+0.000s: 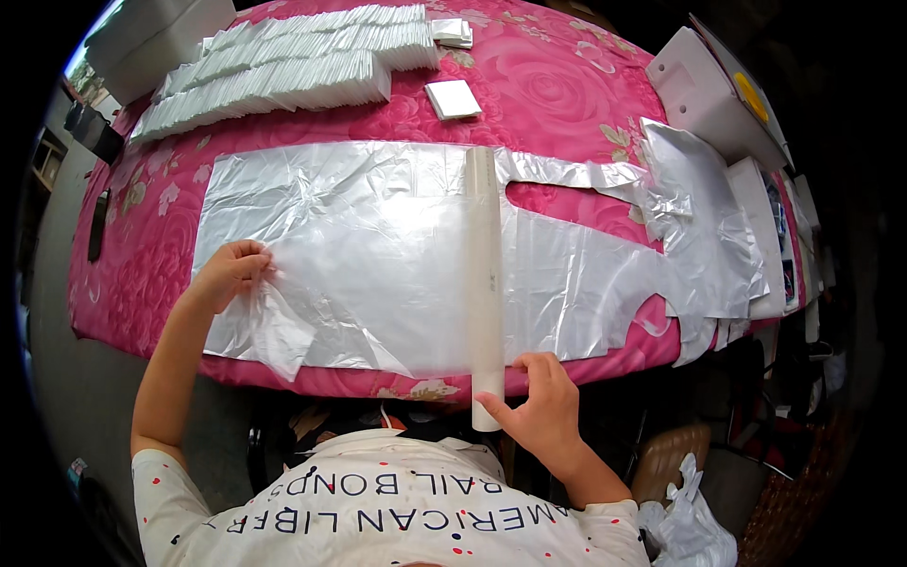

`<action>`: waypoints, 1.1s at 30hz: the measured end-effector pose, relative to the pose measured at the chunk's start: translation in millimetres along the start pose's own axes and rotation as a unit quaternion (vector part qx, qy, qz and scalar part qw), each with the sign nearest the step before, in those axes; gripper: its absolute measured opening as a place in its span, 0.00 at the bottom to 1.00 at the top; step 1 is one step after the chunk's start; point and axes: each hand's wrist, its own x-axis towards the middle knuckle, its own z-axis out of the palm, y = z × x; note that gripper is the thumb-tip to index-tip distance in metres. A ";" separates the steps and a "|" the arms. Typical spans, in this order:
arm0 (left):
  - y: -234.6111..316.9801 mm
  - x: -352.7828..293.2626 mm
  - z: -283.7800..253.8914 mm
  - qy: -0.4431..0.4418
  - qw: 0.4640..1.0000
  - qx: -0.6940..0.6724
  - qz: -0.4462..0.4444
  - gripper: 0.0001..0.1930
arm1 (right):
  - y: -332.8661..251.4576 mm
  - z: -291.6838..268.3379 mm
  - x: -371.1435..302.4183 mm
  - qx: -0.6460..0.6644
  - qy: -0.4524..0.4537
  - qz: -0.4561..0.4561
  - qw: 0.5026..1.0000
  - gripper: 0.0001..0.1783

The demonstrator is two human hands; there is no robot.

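Note:
Thin, see-through plastic sheets (378, 274) lie stacked flat across the table, cut at their right end with curved openings like a disposable apron. At the left, my left hand (230, 274) pinches a crumpled edge of the top sheet and lifts it slightly. A long pale tube (482, 265) lies across the sheets from far to near, its near end sticking out past the table's edge. At that end is my right hand (540, 404), its thumb resting on the tube and its index finger bent beside it; the other fingertips are hidden.
A pink rose-patterned cloth (548, 80) covers the table. Rows of folded white packets (283, 80) stand at the far left, with one loose packet (453, 99) nearby. White boxes (699, 94) and more plastic film (704, 227) sit at the right. A dark phone-like object (98, 225) lies far left.

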 end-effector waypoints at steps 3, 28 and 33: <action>10.2 2.2 -28.5 0.051 0.983 0.139 0.110 0.11 | 3.7 6.4 -7.3 0.064 -0.136 0.114 0.982 0.30; -13.8 24.5 247.0 0.024 0.724 0.513 0.459 0.32 | 33.7 -2.2 36.7 0.109 -0.337 0.111 0.929 0.31; -8.2 22.6 250.2 0.021 0.726 0.504 0.468 0.31 | 47.3 -7.3 145.2 0.273 -0.256 0.150 0.915 0.27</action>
